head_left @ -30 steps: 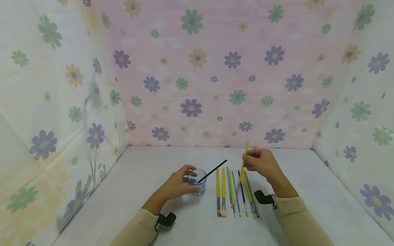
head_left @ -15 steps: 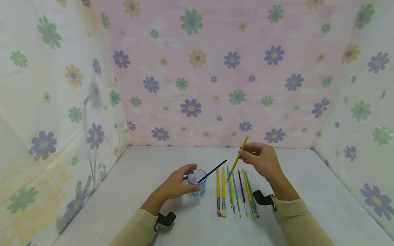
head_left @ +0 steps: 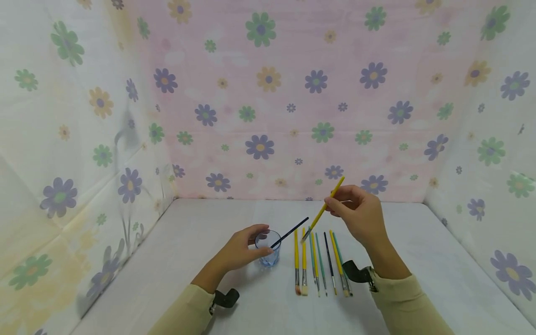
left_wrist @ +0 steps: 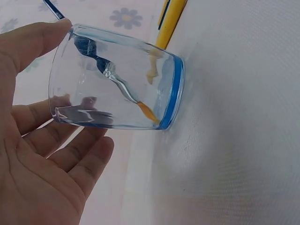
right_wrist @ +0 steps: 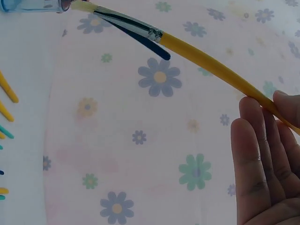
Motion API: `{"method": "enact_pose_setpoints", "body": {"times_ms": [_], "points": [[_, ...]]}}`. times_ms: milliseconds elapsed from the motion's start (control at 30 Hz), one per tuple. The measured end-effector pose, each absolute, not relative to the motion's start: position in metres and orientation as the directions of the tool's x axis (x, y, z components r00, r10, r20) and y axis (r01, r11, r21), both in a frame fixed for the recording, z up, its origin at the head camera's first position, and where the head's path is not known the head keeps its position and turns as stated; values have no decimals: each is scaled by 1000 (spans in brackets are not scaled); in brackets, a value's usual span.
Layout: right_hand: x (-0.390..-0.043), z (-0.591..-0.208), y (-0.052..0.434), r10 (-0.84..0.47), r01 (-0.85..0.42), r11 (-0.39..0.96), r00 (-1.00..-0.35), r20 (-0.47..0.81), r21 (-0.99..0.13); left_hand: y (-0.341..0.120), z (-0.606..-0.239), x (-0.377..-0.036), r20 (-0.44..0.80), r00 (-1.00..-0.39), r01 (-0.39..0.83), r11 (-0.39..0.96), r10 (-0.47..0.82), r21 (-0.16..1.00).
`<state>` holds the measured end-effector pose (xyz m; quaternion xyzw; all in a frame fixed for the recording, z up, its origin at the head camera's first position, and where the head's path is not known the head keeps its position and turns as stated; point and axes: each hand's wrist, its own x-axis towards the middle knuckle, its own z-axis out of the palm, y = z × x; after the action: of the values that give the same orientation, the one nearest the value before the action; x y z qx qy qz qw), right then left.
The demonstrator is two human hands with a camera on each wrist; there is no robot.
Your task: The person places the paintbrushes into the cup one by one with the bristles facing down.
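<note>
- Left hand (head_left: 240, 249) wraps the glass cup (head_left: 268, 249) mid-table; one dark brush (head_left: 290, 232) stands inside.
- Right hand (head_left: 360, 216) pinches a yellow paintbrush (head_left: 323, 209), bristles aimed toward the cup.
- Seven brushes (head_left: 320, 263) remain in a row beside the cup.

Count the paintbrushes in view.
10. One dark paintbrush leans in the glass, one yellow paintbrush is pinched by the right hand, eight lie in a row on the table; these overlap, so some may be hidden.
</note>
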<state>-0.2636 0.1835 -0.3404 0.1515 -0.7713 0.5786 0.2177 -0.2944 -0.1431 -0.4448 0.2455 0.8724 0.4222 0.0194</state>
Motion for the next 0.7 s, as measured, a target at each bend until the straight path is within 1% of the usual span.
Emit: {"method": "enact_pose_setpoints", "body": {"times_ms": [167, 367, 500, 600, 700], "points": [[-256, -334, 180, 19, -527, 277, -833, 554, -803, -141, -445, -294, 157, -898, 376, 535, 410, 757], [-248, -329, 175, 8, -552, 284, -816, 577, -784, -133, -443, -291, 137, -940, 305, 592, 312, 746], [-247, -329, 172, 3, -562, 297, -807, 590, -772, -129, -443, -291, 132, -956, 274, 640, 261, 718], [-246, -331, 168, -4, -557, 297, -813, 583, -775, -129, -443, -290, 142, -954, 284, 649, 263, 706], [-247, -334, 164, -12, -555, 290, -817, 577, -780, -133, -443, -290, 156, -941, 319, 628, 301, 710]]}}
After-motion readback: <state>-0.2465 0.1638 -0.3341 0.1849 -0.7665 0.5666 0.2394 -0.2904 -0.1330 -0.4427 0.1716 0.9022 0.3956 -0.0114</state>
